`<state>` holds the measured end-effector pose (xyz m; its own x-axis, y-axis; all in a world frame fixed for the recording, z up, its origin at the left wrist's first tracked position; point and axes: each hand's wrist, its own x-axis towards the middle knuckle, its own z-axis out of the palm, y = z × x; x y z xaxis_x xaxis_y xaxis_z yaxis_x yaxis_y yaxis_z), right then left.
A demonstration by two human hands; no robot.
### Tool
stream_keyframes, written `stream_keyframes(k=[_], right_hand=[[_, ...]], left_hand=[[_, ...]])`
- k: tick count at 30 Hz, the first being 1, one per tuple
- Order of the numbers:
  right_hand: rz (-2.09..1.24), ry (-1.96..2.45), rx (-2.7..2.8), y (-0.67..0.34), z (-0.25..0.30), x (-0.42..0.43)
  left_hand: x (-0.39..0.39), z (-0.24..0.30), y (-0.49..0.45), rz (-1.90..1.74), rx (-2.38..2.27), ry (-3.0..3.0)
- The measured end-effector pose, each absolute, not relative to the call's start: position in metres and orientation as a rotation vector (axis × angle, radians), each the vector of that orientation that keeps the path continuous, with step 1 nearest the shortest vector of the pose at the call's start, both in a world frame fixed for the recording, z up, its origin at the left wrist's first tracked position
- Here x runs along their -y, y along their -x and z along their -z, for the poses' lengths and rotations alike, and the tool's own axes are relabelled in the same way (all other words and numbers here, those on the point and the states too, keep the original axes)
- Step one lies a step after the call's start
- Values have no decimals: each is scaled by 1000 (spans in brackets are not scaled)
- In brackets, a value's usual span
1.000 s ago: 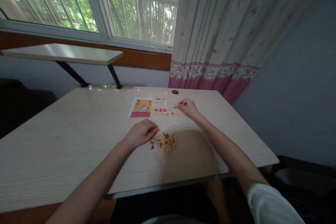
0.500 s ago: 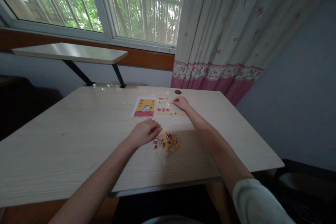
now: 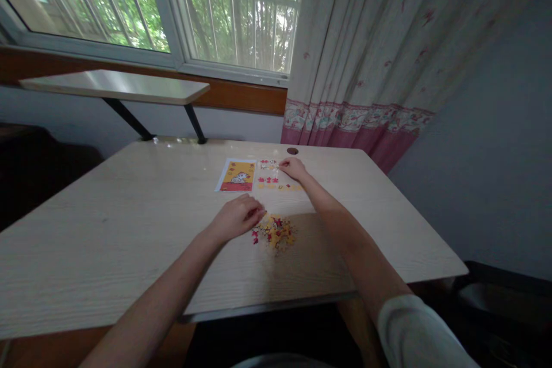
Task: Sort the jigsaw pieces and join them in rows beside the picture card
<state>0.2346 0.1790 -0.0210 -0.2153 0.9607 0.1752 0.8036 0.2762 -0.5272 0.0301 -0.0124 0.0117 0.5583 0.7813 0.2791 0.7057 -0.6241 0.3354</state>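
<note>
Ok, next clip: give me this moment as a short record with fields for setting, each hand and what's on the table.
setting: wooden table under a window, curtain at right
left hand: left hand rests on the table beside the loose puzzle pieces
right hand: right hand reaches far, fingertips at the joined pieces; grip unclear
other: reference picture lies left of the joined pieces

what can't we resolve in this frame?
Head view only:
- Right hand: fingertips at the laid-out pieces; any piece pinched is too small to tell.
- Left hand: curled fingers hide whatever is under them beside the loose pile.
- Reference picture: detail too small.
- Table: left corner cut by the frame edge.
</note>
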Motion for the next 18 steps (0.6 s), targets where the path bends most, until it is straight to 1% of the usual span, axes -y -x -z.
stream_keyframes(k=[12, 16, 18], right_hand=[[-446, 1493, 2079, -238, 12, -170], [-435, 1384, 2129, -246, 0, -140], [-410, 1247, 2208, -252, -4, -115]], left_hand=[[12, -9, -29, -588, -1258, -2627], [14, -9, -31, -621, -1205, -2620], [15, -9, -33, -620, -1157, -2635]])
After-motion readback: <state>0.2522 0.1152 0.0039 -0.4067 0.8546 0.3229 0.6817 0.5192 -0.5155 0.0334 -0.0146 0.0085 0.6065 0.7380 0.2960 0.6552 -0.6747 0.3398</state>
